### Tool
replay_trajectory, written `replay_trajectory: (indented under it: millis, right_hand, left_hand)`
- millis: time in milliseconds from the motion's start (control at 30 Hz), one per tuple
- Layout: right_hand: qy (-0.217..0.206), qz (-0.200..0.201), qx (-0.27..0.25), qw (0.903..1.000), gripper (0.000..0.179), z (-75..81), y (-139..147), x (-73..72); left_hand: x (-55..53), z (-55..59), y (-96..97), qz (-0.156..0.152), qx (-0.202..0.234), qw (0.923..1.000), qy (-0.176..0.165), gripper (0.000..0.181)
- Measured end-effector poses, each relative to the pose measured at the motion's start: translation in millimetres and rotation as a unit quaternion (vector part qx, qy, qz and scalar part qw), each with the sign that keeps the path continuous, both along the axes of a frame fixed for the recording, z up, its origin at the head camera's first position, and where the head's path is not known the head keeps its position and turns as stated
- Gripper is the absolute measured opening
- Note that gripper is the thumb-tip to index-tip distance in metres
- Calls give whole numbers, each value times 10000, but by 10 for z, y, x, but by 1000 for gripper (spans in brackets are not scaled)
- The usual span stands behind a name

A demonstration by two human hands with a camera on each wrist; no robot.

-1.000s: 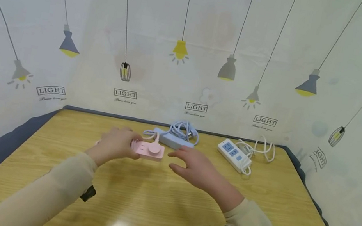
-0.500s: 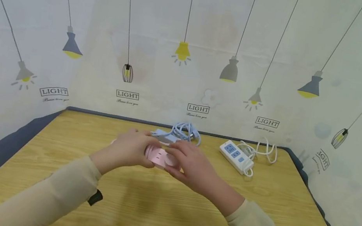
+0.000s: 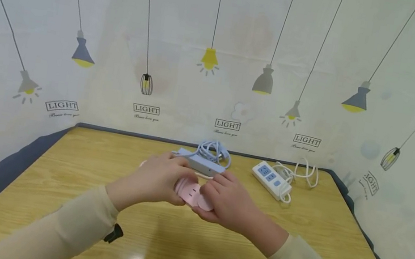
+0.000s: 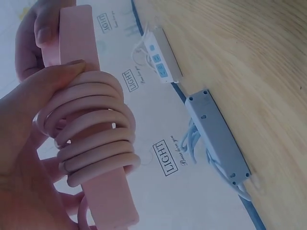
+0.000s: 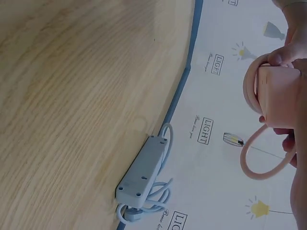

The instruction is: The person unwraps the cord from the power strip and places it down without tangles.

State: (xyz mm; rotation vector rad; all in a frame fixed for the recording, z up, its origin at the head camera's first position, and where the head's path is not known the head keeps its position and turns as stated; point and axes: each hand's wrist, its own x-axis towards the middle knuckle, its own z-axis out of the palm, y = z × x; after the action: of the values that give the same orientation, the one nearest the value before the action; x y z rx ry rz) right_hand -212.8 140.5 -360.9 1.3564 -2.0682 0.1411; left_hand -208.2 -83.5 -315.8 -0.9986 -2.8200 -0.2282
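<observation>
My left hand (image 3: pixel 155 178) grips a pink power strip (image 3: pixel 190 192) around the middle, up over the table. Its pink cord (image 4: pixel 96 120) is wound in several loops about the strip, as the left wrist view shows. A round pink plug (image 3: pixel 205 202) sits on the socket face at the strip's right end. My right hand (image 3: pixel 232 203) holds that plug, fingers curled over it and thumb below. In the right wrist view, the strip's end (image 5: pixel 282 96) shows with a loop of cord (image 5: pixel 261 175) hanging out beside it.
Behind the hands, a blue power strip (image 3: pixel 202 162) lies near the table's back edge with its cord (image 3: pixel 210 150) bundled. Farther right lies a white power strip (image 3: pixel 270 180) with blue sockets and a loose white cord (image 3: pixel 306 174). A lamp-printed cloth (image 3: pixel 190 31) surrounds the wooden table (image 3: pixel 76 163).
My right hand has come in from beside the strip and taken hold of the plug. The pink strip has moved right and nearer to me, its right end now angled down toward me.
</observation>
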Motion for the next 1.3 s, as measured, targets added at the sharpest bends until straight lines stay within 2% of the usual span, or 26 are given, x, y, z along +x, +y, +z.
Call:
replay_trajectory:
  millis: [133,200,333,500,667,833,933,1033,1133,1300]
  right_hand:
    - [141,-22,-130,9998,48,14,43,106]
    - [197,-70,-167,9996,48,21,63,166]
    - [312,-178,-150,9992,50,20,97,270]
    - [128,-165,-221,9995,50,15,150,363]
    - [23,-173,-341,9993,48,31,222,430]
    - [-49,-130,-449,9989,47,70,285,465]
    - [-101,0,-483,9988,44,86,293,481]
    - [-244,105,-509,9984,43,99,285,505]
    - [-369,193,-562,9976,42,109,273,532]
    - [-590,289,-671,9956,41,129,261,539]
  left_hand:
    - [25,-12,10,-536,110,9983,194,52]
    - [35,-39,6,-741,97,9970,174,58]
    - [62,-127,-9,-852,4,9964,38,75]
    - [102,-227,-52,-996,36,9950,37,91]
    - [121,-287,-119,-1210,43,9911,548,95]
    - [96,-344,-120,-1504,-110,9797,1322,101]
    - [106,-351,-76,-1628,-181,9761,1428,106]
    - [142,-343,-21,-1553,-81,9811,1155,110]
    - [184,-340,19,-1288,57,9873,927,110]
    - [207,-349,36,-964,66,9888,1140,99]
